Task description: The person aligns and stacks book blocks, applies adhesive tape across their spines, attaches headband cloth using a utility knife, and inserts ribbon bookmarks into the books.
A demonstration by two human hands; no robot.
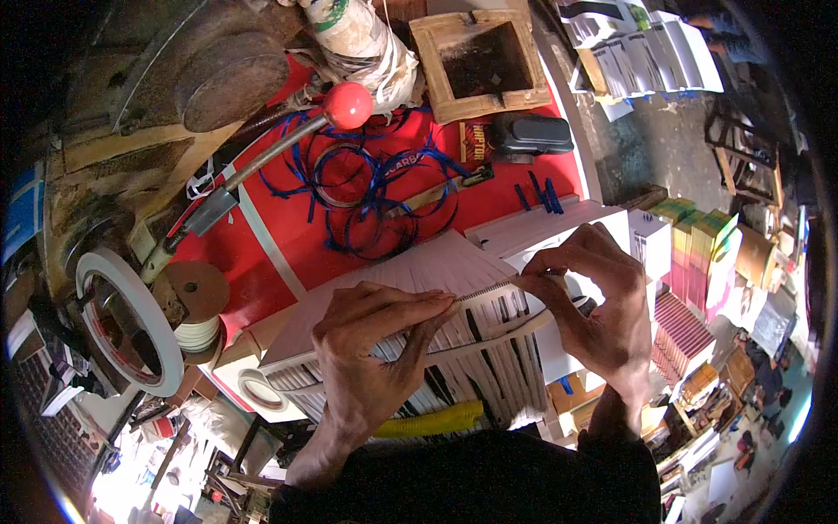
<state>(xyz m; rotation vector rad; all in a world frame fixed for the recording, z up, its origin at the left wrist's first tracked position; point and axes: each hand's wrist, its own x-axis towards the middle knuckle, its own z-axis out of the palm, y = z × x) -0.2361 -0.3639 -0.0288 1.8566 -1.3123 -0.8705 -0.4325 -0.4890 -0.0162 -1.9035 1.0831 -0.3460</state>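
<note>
My left hand (371, 345) has its thumb and fingertips pinched together at one end of a thin, dark-flecked strip (484, 293). At the strip's other end, my right hand (598, 293) pinches too, thumb against forefinger. The strip runs straight between them, over the upper edge of a row of packed book blocks (511, 380) with white and dark edges. A pale band (489, 334) crosses the blocks just below the strip. Whether the strip touches the blocks, I cannot tell. Fanned white sheets (419, 262) lie beyond my hands.
Tangled blue ribbon (375, 188) lies on the red tabletop (271, 258). A red-knobbed lever (349, 105) slants over it. Around it are a wooden box (434, 96), a black case (534, 134), a tape roll (170, 367) and a spool (199, 290). Paper stacks (685, 323) stand right.
</note>
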